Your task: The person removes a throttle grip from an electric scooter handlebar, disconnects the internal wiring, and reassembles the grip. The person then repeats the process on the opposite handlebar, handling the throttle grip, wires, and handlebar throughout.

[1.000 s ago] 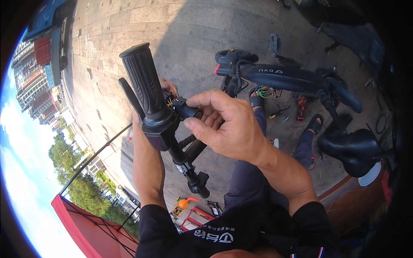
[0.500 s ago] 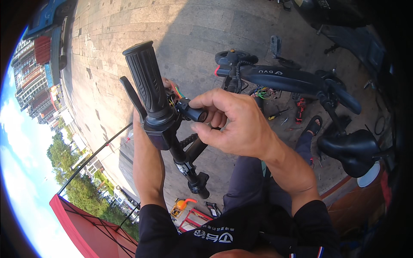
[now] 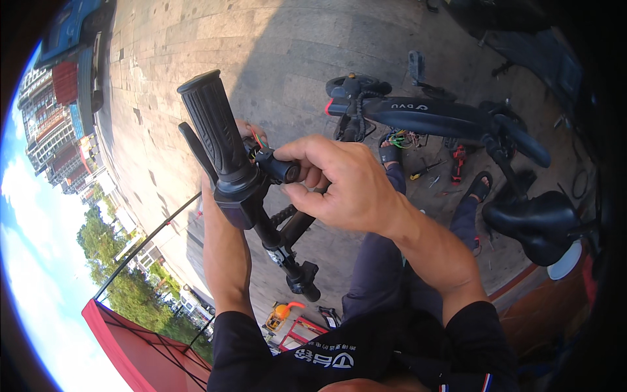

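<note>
A black ribbed handlebar grip [image 3: 214, 121] points up and away on the left, with a black brake lever [image 3: 196, 150] beside it. My right hand [image 3: 356, 179] pinches a small black cylindrical housing [image 3: 282, 167] against the bar's inner side, thumb below and index finger on top. Thin coloured wires [image 3: 259, 140] come out behind that housing. My left hand [image 3: 251, 129] reaches behind the grip; only its curled fingertips show near the wires, and what they hold is hidden. A black box-shaped part [image 3: 238, 212] sits at the grip's base, and the bar [image 3: 268, 235] runs on toward me.
A black electric bike body [image 3: 437, 121] with a saddle [image 3: 532, 225] stands at the right. Loose wires [image 3: 408, 138], a yellow-handled screwdriver [image 3: 428, 171] and a red power drill [image 3: 459, 163] lie on the paving. A red canopy [image 3: 124, 340] rises at lower left.
The grip, the housing and my right hand have shifted slightly left in view. My right hand keeps its pinch on the housing. A sandalled foot now shows beside the loose wires.
</note>
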The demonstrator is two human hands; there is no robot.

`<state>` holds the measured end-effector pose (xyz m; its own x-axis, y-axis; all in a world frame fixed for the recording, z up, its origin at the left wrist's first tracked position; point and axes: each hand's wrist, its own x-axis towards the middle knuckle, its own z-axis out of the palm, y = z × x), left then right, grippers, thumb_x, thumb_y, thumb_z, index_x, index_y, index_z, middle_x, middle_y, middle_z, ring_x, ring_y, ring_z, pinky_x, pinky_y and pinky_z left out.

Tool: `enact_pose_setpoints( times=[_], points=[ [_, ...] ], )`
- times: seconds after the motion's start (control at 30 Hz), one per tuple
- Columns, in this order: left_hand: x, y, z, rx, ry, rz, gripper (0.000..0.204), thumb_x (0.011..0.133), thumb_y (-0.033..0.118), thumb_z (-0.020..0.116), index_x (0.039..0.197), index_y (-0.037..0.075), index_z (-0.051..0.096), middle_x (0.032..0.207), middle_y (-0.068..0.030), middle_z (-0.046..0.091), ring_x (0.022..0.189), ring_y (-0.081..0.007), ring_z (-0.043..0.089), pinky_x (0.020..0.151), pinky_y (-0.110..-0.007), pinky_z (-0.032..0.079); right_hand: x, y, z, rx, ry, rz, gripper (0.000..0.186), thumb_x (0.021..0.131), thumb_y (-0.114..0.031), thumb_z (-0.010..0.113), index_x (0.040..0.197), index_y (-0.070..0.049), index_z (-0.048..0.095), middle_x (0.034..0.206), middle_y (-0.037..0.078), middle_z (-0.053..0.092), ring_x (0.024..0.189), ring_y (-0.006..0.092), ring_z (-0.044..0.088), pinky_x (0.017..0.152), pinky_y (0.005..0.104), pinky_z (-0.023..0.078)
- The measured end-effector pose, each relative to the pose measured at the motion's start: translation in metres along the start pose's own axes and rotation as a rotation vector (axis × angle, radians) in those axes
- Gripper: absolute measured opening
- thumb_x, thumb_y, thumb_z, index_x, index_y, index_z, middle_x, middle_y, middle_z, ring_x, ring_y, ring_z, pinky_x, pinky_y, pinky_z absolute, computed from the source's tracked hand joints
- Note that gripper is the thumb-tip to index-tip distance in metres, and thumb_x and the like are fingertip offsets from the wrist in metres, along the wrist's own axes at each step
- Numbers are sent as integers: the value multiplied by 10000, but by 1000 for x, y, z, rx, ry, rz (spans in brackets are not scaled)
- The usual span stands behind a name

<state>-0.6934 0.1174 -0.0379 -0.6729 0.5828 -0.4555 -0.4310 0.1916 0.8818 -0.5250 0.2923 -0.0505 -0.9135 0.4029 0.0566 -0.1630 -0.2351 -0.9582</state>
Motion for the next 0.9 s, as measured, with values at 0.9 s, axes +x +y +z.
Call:
enact_pose_setpoints(
  times=[0.9],
  points=[
    [-12, 12, 20, 66, -16, -57, 458, 813, 425, 766, 1020, 89, 534, 887, -59, 512, 645, -82, 543, 557, -181, 482, 11, 3, -18, 61, -38, -51, 372, 692, -3, 732, 1055, -46, 666, 762, 60, 618, 606, 141, 613, 557, 257, 506]
  ],
)
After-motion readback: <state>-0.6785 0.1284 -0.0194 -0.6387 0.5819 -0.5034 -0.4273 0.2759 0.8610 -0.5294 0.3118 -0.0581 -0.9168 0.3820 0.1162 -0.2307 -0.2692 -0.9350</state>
